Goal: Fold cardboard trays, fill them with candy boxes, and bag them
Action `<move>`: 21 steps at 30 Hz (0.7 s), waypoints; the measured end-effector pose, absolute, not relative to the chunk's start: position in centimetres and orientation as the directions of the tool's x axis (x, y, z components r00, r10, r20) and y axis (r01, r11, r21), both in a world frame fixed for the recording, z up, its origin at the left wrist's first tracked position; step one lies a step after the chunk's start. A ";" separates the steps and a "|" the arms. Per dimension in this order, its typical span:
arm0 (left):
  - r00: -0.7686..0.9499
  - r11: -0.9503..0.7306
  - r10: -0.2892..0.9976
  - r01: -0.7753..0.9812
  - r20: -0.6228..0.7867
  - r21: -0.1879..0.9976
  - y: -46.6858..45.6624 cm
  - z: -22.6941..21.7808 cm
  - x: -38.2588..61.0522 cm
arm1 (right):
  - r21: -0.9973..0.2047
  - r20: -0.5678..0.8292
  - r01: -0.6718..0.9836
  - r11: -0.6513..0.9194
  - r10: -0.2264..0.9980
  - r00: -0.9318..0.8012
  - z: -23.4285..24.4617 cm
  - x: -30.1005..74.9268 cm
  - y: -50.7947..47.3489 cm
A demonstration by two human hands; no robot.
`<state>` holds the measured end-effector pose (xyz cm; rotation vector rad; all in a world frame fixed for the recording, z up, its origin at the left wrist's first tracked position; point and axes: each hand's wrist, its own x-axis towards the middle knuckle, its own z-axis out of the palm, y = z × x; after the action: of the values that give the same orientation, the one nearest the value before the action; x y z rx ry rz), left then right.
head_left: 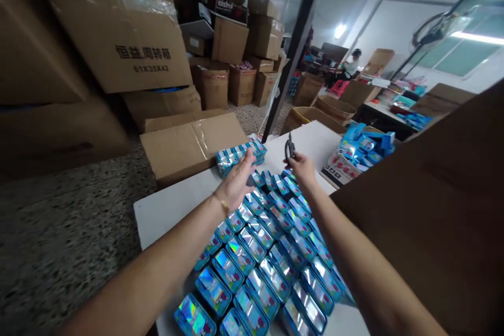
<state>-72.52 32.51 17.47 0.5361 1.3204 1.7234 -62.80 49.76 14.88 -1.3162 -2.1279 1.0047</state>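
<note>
Your left hand (235, 185) lies spread on a row of holographic blue tins (240, 158), while your right hand (302, 169) pinches black scissors (290, 148), with packed rows of tins (252, 252) below both hands

We see daylight from the windows (464, 55) and a ceiling lamp (340, 31) lighting the room; holographic tins (240, 247) flare, and frame edges bow.

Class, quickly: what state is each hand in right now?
Left hand: open, over blue holographic tins.
Right hand: closed, holding black scissors.
</note>
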 end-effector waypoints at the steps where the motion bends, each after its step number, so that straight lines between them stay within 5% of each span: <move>1: -0.522 -0.032 0.834 -0.375 -0.182 0.926 30.6 16.7 -73.8 | -0.714 -0.036 0.647 0.268 0.909 -0.415 14.6 -63.2 52.0; 9: -0.684 0.371 0.458 -0.433 -0.567 0.822 8.9 5.7 -82.5 | -0.420 -0.078 0.848 0.324 0.918 -0.389 8.1 -68.4 60.8; 13: -0.648 0.468 0.454 -0.410 -0.611 0.783 4.9 2.4 -83.9 | -0.384 -0.034 0.807 0.448 0.867 -0.497 7.1 -67.8 59.9; 17: -0.729 0.499 0.546 -0.112 -0.413 0.859 11.1 3.3 -84.5 | -0.491 0.023 0.636 0.595 0.739 -0.673 9.0 -62.3 55.3; 21: -0.735 0.256 0.666 0.067 -0.126 0.964 23.3 4.6 -86.2 | -0.683 0.072 0.448 0.577 0.663 -0.745 11.5 -52.5 47.2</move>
<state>-86.18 23.33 4.64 0.6628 2.0116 1.5058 -52.47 47.25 11.54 -0.9074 -2.4924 0.9474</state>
